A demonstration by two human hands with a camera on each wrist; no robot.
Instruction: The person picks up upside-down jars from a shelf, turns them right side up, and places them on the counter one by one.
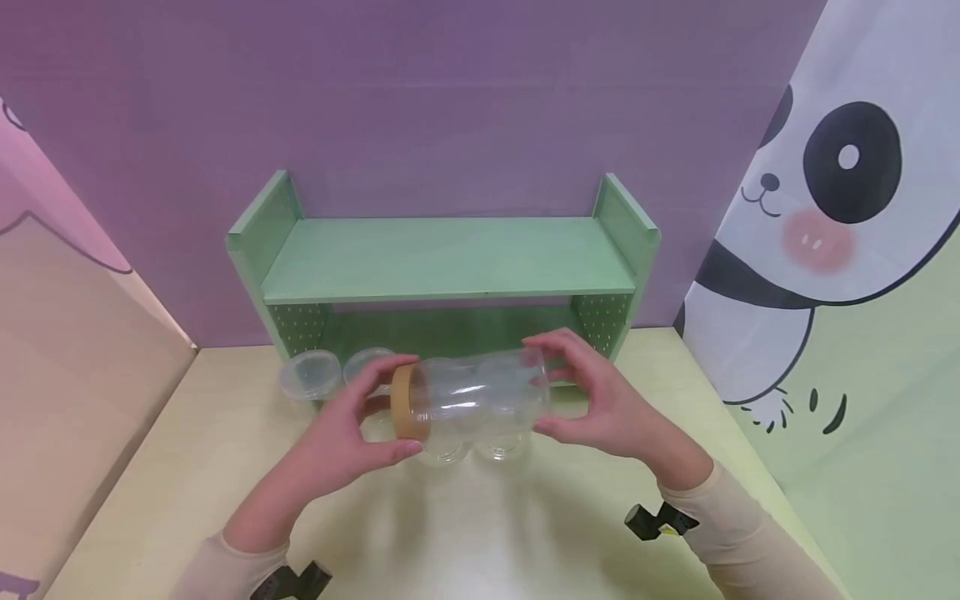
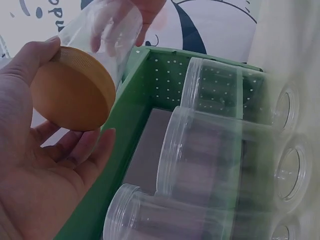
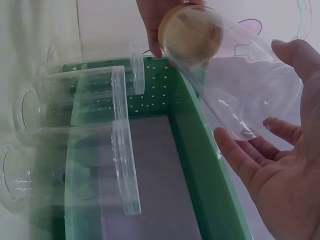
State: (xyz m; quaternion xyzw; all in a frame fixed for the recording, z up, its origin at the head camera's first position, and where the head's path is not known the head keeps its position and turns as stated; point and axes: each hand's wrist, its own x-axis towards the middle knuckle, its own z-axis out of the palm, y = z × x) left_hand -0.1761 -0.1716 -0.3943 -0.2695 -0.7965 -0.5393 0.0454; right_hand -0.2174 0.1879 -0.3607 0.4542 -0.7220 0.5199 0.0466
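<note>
A clear jar (image 1: 483, 398) lies sideways in the air, held between both hands above the table. Its orange-tan lid (image 1: 402, 402) faces left, and my left hand (image 1: 333, 440) grips it by the rim, thumb below and fingers above in the head view. At the other end my right hand (image 1: 611, 408) holds the jar's base (image 3: 267, 105) between thumb and fingers. The lid appears seated on the jar. Through the clear wall no contents show. Several other clear jars (image 2: 200, 150) stand upright on the table just behind, partly hidden by the held jar.
A green two-tier shelf (image 1: 450, 258) with perforated lower sides stands at the back of the pale table (image 1: 465, 533). More clear jars (image 1: 311, 375) stand at its front left. A purple backdrop (image 1: 450, 100) rises behind, and a panda-printed panel (image 1: 787, 333) borders the right side.
</note>
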